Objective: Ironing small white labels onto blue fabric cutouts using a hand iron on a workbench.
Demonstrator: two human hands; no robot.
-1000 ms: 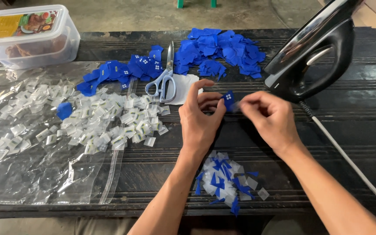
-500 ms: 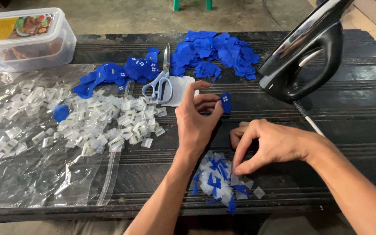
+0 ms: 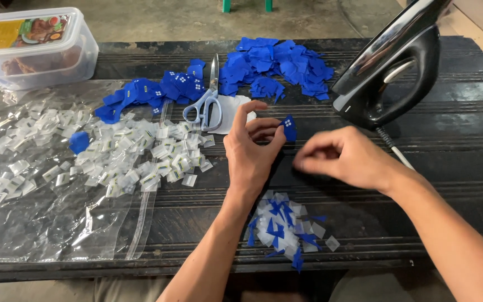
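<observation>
While scissors (image 3: 205, 100), two heaps of blue tags (image 3: 278, 67), a lidded tub (image 3: 32, 47) and an upended iron (image 3: 392, 64) crowd the far side of the dark table (image 3: 454, 140), I work near its front edge. Clear packets (image 3: 118, 156) lie spread over a plastic sheet (image 3: 46, 223) to my left, and a small pile of scraps (image 3: 283, 226) sits between my forearms. My left hand (image 3: 250, 154) is raised with its fingers loosely spread, pinching one blue tag (image 3: 289, 128) between thumb and fingertips. My right hand (image 3: 345, 159) is curled, knuckles up, just beside that tag; whether it holds anything I cannot tell. Half a second ago it lay lower, near the scraps; now it is lifted towards the tag.
</observation>
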